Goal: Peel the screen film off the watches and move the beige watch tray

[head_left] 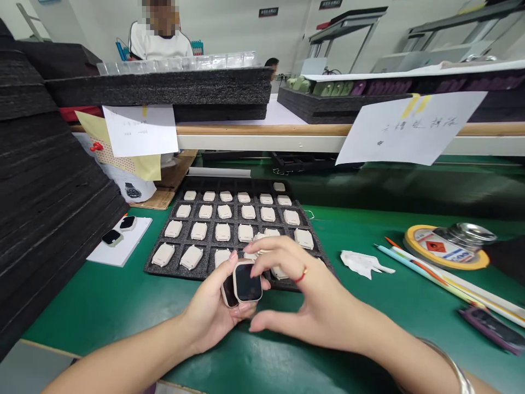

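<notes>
Two bare hands hold small watch cases over a green bench.
The left hand has its fingers closed around two beige watch cases, dark screens up; the right hand arches over them, fingers loosely open, just in front of a black foam tray of cases.

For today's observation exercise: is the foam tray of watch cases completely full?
No: the foam tray has empty pockets in its back row.
</notes>
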Tool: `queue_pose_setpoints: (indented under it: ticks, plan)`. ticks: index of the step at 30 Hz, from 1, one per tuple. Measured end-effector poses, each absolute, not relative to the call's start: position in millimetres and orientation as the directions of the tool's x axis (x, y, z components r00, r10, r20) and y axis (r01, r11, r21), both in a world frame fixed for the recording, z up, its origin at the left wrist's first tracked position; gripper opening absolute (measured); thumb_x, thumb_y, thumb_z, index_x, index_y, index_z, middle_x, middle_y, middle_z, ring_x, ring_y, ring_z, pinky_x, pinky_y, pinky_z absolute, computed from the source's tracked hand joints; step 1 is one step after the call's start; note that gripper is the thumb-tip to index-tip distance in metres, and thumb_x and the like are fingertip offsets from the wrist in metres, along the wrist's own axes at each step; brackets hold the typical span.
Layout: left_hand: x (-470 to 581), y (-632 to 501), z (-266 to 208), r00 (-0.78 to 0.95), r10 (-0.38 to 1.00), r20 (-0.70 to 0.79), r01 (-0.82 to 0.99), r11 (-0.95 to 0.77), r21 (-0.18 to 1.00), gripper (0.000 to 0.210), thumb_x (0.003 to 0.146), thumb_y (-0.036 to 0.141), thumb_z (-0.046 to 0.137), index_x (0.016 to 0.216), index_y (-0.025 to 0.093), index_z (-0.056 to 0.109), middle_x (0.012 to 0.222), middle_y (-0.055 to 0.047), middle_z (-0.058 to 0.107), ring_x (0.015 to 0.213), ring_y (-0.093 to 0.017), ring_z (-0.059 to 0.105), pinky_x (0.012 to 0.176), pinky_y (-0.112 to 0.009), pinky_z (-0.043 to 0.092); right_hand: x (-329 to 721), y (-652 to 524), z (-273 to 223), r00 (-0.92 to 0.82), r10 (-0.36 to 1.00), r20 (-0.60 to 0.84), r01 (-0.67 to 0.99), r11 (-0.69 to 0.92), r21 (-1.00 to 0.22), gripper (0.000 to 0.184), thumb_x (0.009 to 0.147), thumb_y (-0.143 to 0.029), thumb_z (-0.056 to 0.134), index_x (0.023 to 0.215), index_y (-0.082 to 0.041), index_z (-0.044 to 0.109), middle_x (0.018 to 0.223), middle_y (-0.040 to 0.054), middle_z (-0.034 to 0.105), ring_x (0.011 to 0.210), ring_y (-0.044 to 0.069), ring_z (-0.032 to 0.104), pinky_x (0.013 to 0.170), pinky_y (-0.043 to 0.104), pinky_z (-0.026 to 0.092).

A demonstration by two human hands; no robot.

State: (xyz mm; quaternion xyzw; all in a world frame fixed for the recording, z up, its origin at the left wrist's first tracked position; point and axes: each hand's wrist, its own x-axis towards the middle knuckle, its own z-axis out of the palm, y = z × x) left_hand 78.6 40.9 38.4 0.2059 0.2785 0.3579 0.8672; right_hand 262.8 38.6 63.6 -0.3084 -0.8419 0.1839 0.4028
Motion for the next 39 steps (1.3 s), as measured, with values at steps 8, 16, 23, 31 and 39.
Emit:
queue_pose_setpoints:
  ticks: [8, 16, 23, 31, 39]
  plan:
    - [78, 38, 35, 0.681, 0.703, -0.204, -0.556, 0.678, 0.482, 0.048, 0.077, 0.055, 0.082, 0.084, 0.008, 0.075, 0.073, -0.006, 0.063, 0.044, -0.002, 0.043, 0.043, -0.011, 0.031, 249, 31, 64, -0.39, 0.62, 0.68, 0.311, 0.784, -0.537, 0.009, 0.09, -0.015, 0.069, 0.087, -0.019, 0.062, 0.109, 0.0084, 0.066, 0.099, 0.021, 0.066, 0.085, 0.036, 0.054]
    - [73, 36, 39, 0.712, 0.684, -0.158, -0.537, 0.676, 0.504, 0.047, 0.083, 0.056, 0.077, 0.096, 0.01, 0.076, 0.085, -0.012, 0.07, 0.044, -0.002, 0.042, 0.044, -0.013, 0.03, 258, 36, 73, 0.161, 0.774, 0.613, 0.008, 0.62, -0.785, 0.012, 0.097, -0.02, 0.064, 0.085, -0.022, 0.065, 0.09, 0.0005, 0.072, 0.06, 0.011, 0.069, 0.062, 0.023, 0.062]
    - [73, 38, 39, 0.712, 0.691, -0.121, -0.548, 0.656, 0.519, 0.046, 0.084, 0.056, 0.076, 0.098, 0.012, 0.076, 0.086, -0.011, 0.07, 0.046, -0.002, 0.043, 0.046, -0.013, 0.031, 264, 41, 73, 0.108, 0.689, 0.717, 0.156, 0.7, -0.697, 0.029, 0.088, -0.005, 0.069, 0.108, -0.025, 0.067, 0.11, 0.0007, 0.073, 0.105, 0.016, 0.071, 0.098, 0.026, 0.059]
    - [73, 38, 37, 0.718, 0.685, -0.127, -0.552, 0.671, 0.496, 0.049, 0.082, 0.058, 0.077, 0.096, 0.01, 0.076, 0.066, -0.002, 0.055, 0.044, -0.002, 0.041, 0.043, -0.012, 0.029, 274, 18, 68, -0.459, 0.54, 0.705, 0.385, 0.836, -0.39, 0.041, 0.097, -0.01, 0.057, 0.131, -0.032, 0.064, 0.116, 0.0026, 0.073, 0.105, 0.023, 0.071, 0.09, 0.034, 0.063]
    - [76, 38, 41, 0.69, 0.699, -0.189, -0.541, 0.671, 0.507, 0.054, 0.073, 0.059, 0.084, 0.09, 0.01, 0.071, 0.069, -0.001, 0.054, 0.043, 0.0, 0.035, 0.04, -0.011, 0.024, 263, 15, 64, -0.517, 0.461, 0.722, 0.409, 0.873, -0.265, 0.032, 0.1, -0.017, 0.055, 0.127, -0.031, 0.065, 0.104, 0.0018, 0.075, 0.095, 0.023, 0.071, 0.087, 0.036, 0.061]
